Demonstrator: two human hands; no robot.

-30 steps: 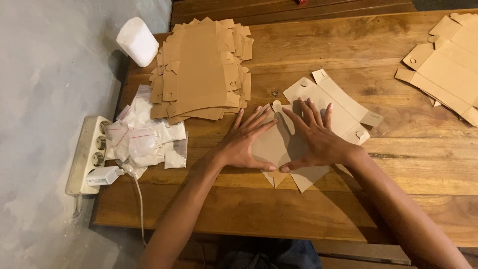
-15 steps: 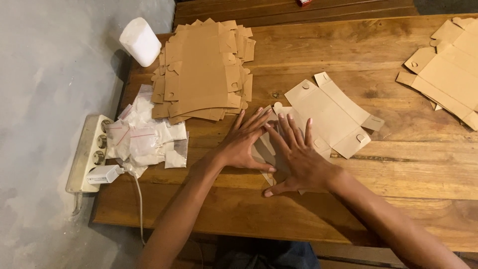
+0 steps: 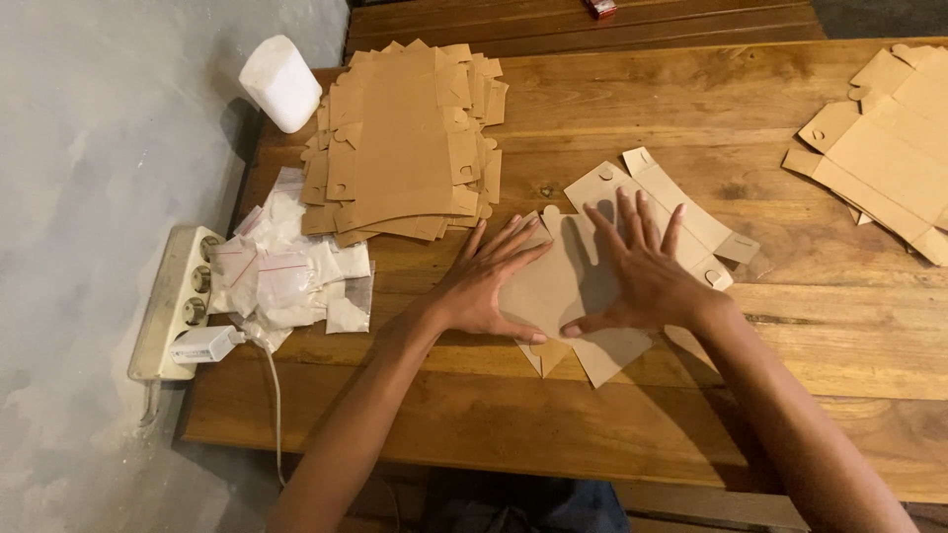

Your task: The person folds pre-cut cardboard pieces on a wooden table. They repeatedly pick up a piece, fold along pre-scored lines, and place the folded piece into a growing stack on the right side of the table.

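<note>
Cardboard blank (image 3: 568, 286), a flat brown box cutout, lies on the wooden surface (image 3: 632, 99) straight ahead of the person, its long axis running diagonally from near-left to far-right. Both hands press it flat, neither grip closed round anything. Left hand (image 3: 486, 281) rests palm down on the near-left end, fingers spread toward the far right. Right hand (image 3: 642, 276) lies on the middle, fingers fanned toward the far flaps. Far end stays uncovered beyond the right fingertips, so the right hand is nearer it. Stack (image 3: 405, 138) sits far-left.
</note>
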